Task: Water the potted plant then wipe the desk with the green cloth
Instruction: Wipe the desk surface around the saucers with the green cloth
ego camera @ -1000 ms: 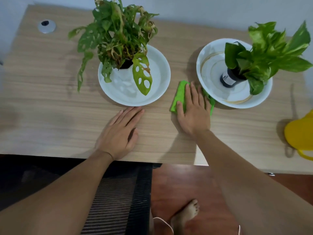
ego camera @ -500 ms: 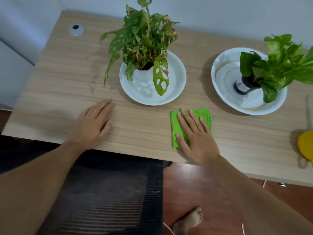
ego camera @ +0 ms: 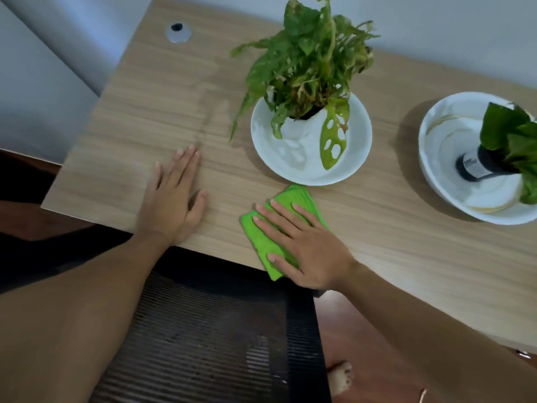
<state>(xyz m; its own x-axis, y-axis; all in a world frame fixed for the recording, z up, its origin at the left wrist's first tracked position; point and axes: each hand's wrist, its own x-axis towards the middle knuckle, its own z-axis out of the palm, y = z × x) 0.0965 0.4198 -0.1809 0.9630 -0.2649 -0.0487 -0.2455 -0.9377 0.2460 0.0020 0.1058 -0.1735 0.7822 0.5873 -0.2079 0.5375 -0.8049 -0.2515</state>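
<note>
One green cloth [ego camera: 263,242], under right hand [ego camera: 305,242]

Dim, soft indoor light, slightly cool cast. Soft shadow falls on the desk [ego camera: 392,245] left of the far bowl [ego camera: 436,158], well right of the right hand [ego camera: 308,245]. Slight motion blur throughout; wide-angle bending at frame edges.

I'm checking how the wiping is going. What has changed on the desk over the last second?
The right hand has slid the green cloth from between the two white dishes toward the desk's front edge and leftward, palm flat on it; one corner now overhangs the edge. The left hand stays flat on the desk. Both plants and dishes have not moved.
</note>
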